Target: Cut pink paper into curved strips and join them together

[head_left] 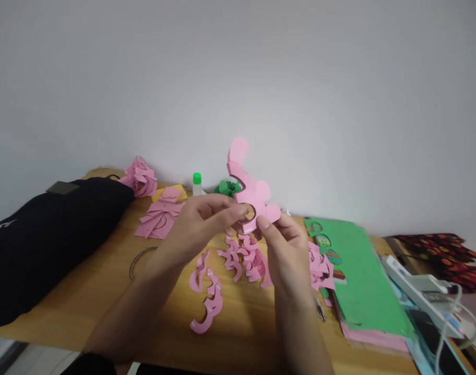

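Observation:
Between both hands, raised above the table, is a pink paper cutout [255, 190] with rounded petal-like lobes and curved notches. My left hand [207, 219] pinches its lower left side, thumb and fingers closed near a round opening. On the lower right, by one lobe, my right hand [287, 242] grips it between thumb and fingers. Below the hands lie curvy pink paper strips [234, 255]. Closer to me, another wavy pink strip [211, 307] rests on the wood.
On the wooden table [167, 317] are folded pink papers [160, 219], crumpled pink paper [139, 177], a green-capped glue stick [197, 182] and a green paper stack [363, 276]. A black bag [58, 234] lies left; a power strip [421, 297] with cables sits right. A wall stands behind.

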Demonstrator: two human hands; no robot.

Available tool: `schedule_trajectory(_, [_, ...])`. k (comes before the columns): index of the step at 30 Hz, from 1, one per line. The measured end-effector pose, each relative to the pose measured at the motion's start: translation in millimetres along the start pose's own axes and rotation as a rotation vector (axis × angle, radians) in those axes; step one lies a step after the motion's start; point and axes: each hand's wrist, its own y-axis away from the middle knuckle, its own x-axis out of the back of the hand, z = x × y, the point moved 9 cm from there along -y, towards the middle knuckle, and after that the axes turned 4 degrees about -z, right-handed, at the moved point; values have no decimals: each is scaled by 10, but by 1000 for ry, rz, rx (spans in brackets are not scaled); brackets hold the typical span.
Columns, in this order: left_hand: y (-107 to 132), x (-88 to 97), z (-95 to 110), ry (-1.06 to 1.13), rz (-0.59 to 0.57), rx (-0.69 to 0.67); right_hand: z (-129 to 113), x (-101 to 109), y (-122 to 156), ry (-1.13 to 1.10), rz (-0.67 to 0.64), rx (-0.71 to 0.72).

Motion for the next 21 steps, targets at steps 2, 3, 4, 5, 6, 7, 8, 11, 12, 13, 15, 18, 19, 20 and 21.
schedule_trajectory(2, [8,-81,-9,-58,-61,31,-22,52,11,28,40,18])
schedule_trajectory(3, [12,-118,-15,-72,-85,45,-25,65,17,46,49,24])
schedule_trajectory(4, [16,-151,-22,-78,-104,56,-26,71,22,71,52,30])
schedule_trajectory(5, [17,-173,-25,-77,-110,63,-29,78,28,105,58,38])
schedule_trajectory(6, [16,-184,-26,-74,-106,64,-47,99,40,148,84,60])
schedule_trajectory(7, [12,-182,-23,-73,-87,62,-90,136,61,201,133,102])
schedule_trajectory(8, [7,-171,-21,-73,-60,59,-165,178,96,265,198,168])
schedule_trajectory(11, [-3,-130,-7,-71,26,49,-496,176,269,516,324,449])
schedule_trajectory(12, [-3,-124,4,-66,44,41,-581,112,313,611,303,521])
schedule_trajectory(13, [-1,-124,17,-59,55,31,-636,37,339,697,259,565])
schedule_trajectory(15, [8,-136,50,-47,58,4,-672,-78,352,814,170,585])
schedule_trajectory(18, [28,-155,85,-55,50,-22,-688,-132,348,862,136,595])
schedule_trajectory(19, [34,-153,91,-61,54,-27,-692,-137,348,867,138,605])
schedule_trajectory(20, [40,-151,95,-65,59,-31,-695,-140,348,872,142,615])
schedule_trajectory(21, [44,-147,97,-66,65,-35,-697,-141,349,877,147,623])
